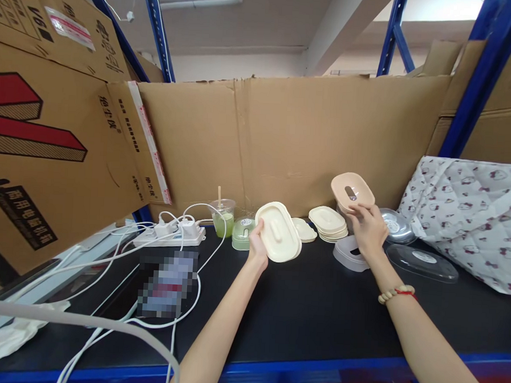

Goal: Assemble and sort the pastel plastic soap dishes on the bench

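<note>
My left hand is closed on the left edge of a cream plastic lid, tilted up off the black table; a second edge shows behind it, so there may be two. My right hand pinches the lower rim of a peach-coloured tray with an oval hole, raised near the cardboard. Below that hand stands a whitish cover with a dark opening. Between the hands lie a stack of cream lids and a smaller group of cream lids. Left of my left hand sits a green plastic cover.
A cup of green drink with a straw stands beside a power strip with white cables. A phone with a blurred screen lies at left. Clear plastic covers and a patterned quilted bag are at right. Cardboard walls the back.
</note>
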The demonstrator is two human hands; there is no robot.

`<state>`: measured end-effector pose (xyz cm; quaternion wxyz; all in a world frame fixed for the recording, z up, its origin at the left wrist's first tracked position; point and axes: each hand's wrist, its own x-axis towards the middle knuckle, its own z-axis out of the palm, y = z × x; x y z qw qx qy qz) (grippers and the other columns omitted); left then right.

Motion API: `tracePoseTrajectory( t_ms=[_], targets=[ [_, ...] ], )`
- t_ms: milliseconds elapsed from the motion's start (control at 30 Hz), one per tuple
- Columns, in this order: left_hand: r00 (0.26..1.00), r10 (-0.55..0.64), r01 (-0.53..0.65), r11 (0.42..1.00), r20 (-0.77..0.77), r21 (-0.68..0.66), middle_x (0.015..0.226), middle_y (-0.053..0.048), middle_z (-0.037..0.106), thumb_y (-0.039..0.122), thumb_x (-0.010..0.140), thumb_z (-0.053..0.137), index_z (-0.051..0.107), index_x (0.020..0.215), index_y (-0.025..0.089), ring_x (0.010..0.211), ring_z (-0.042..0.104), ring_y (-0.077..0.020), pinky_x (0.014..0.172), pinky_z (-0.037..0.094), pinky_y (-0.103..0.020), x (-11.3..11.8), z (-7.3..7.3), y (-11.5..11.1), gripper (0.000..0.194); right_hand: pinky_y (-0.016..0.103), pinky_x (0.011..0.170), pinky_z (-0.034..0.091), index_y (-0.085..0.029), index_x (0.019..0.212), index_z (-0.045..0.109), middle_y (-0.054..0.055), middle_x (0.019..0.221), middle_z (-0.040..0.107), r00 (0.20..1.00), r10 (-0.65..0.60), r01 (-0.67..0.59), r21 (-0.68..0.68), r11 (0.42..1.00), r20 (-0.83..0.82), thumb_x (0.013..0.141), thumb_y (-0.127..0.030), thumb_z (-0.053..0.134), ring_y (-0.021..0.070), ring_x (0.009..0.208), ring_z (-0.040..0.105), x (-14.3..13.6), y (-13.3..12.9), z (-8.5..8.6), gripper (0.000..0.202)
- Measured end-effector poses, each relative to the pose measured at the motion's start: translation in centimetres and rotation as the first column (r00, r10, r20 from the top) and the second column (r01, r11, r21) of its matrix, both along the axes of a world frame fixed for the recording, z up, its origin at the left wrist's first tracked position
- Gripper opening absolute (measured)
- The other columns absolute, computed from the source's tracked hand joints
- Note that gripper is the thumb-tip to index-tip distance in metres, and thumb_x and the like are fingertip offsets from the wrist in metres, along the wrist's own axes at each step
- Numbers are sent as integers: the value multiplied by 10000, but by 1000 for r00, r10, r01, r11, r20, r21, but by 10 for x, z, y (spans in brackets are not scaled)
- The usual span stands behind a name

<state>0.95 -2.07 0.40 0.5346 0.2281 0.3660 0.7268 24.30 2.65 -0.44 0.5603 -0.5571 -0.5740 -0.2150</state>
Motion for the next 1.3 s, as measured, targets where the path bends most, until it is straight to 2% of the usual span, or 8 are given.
tracePoseTrajectory(
  t_ms=[167, 333, 567, 767, 1000, 1067, 1200, 1300],
  targets=[
    [998, -2, 2, 1000, 56, -8, 1127, -93, 635, 283, 932, 430, 597, 1029, 128, 1066, 588, -188, 925, 473, -297, 2, 4, -4, 248, 360, 771, 497, -204, 857, 681, 82, 935, 637, 979, 186, -200, 246, 948, 78, 872, -355, 516, 229, 875, 612, -47, -21, 11, 225],
    [987, -24, 10, 996, 158, 90, 1186, -94, 602, 328, 956, 364, 572, 1123, 139, 1083, 576, -187, 897, 481, -271, 3, 9, -6, 327, 312, 795, 523, -237, 859, 687, 44, 912, 662, 830, 402, -499, 191, 845, 387, 938, -336, 437, 191, 909, 634, -93, -47, 5, 281],
    [947, -90, 31, 981, 309, 191, 947, -112, 668, 560, 923, 256, 632, 923, 131, 939, 633, -244, 805, 512, -345, -1, 15, -12, 570, 182, 476, 460, -193, 793, 709, 28, 765, 671, 783, 378, -513, 170, 842, 494, 957, -350, 397, 97, 607, 637, -109, -61, -1, 386],
    [1000, 18, -24, 952, 24, 304, 826, -33, 649, 426, 537, 800, 603, 833, 160, 880, 625, -213, 765, 483, -274, 4, 4, -8, 444, 201, 447, 415, -197, 752, 714, -1, 615, 623, 750, 374, -543, 185, 819, 545, 927, -358, 481, 87, 497, 577, -109, -64, 1, 333],
    [1000, -14, 10, 979, 15, 205, 777, -40, 654, 288, 416, 810, 610, 784, 136, 775, 627, -208, 712, 476, -284, 2, 9, -10, 446, 262, 587, 537, -178, 1090, 627, 104, 1011, 600, 843, 535, -528, 93, 844, -63, 732, -445, 643, 198, 835, 623, -112, -62, 0, 447],
    [997, -77, 79, 975, -15, 209, 794, -54, 661, 266, 416, 813, 616, 796, 129, 811, 632, -231, 732, 482, -302, 2, 11, -11, 449, 301, 572, 556, -166, 1196, 548, 130, 1116, 568, 711, 603, -670, -86, 738, -361, 634, -513, 678, 249, 906, 613, -109, -57, 1, 673],
    [992, -120, 126, 973, -41, 193, 865, -73, 673, 214, 480, 800, 620, 831, 127, 893, 627, -239, 784, 485, -305, 2, 10, -11, 404, 287, 498, 557, -173, 1110, 570, 97, 1037, 622, 408, 542, -905, -245, 349, -735, 575, -501, 713, 228, 765, 640, -102, -48, 3, 644],
    [988, -152, 156, 978, -40, 138, 912, -77, 675, 217, 589, 748, 634, 879, 129, 887, 628, -224, 761, 495, -293, 1, 9, -10, 324, 269, 513, 564, -191, 1103, 566, 69, 1024, 632, 294, 521, -948, -174, 267, -802, 556, -431, 752, 210, 767, 643, -100, -47, 4, 625]
  ],
)
